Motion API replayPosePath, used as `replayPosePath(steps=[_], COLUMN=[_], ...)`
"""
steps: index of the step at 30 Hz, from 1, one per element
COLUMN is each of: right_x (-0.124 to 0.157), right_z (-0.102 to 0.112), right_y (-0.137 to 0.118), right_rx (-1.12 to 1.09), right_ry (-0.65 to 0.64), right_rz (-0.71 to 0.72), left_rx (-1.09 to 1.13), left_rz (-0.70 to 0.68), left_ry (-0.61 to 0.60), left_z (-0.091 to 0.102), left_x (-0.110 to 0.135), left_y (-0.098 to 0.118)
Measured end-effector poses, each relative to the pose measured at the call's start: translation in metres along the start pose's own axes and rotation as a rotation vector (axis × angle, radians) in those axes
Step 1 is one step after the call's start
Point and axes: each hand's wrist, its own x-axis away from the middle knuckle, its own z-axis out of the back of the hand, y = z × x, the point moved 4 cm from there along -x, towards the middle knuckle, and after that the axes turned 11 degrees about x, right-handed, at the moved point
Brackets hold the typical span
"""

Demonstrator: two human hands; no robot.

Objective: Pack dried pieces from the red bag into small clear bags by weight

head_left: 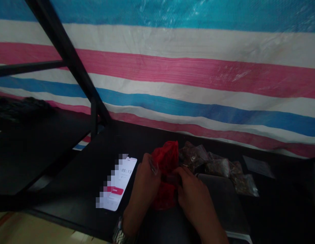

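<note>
A crumpled red bag stands on the black table between my hands, its lower part hanging toward me. My left hand, with a metal watch at its wrist, is closed at the bag's left side. Thin clear plastic shows at its fingertips, like the edge of a small plastic bag. On the other side, my right hand has its fingers closed at the red bag's right edge. Its fingertips are partly hidden in shadow. What lies inside the red bag cannot be seen.
Several small clear packets of brown contents lie behind my right hand. A flat clear bag is at the right. A dark flat box-like device sits beside my right forearm. A lit phone lies left. A black metal post rises before striped sheeting.
</note>
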Motion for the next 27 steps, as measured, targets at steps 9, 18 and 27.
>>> replayPosePath(steps=[9,18,27], right_x=[-0.002,-0.005,-0.01], right_z=[-0.004,-0.007,-0.013], right_y=[-0.001,-0.001,0.013], right_rx=[-0.056,-0.208,-0.544], right_ry=[0.002,0.02,0.133], right_rz=[-0.004,-0.015,-0.09], left_rx=[0.173,0.408,0.625], left_rz=[0.062,0.156,0.227], left_ry=[0.023,-0.099,-0.048], left_z=[-0.001,-0.003,-0.002], left_x=[-0.004,-0.003,-0.005], left_y=[-0.002,-0.012,-0.013])
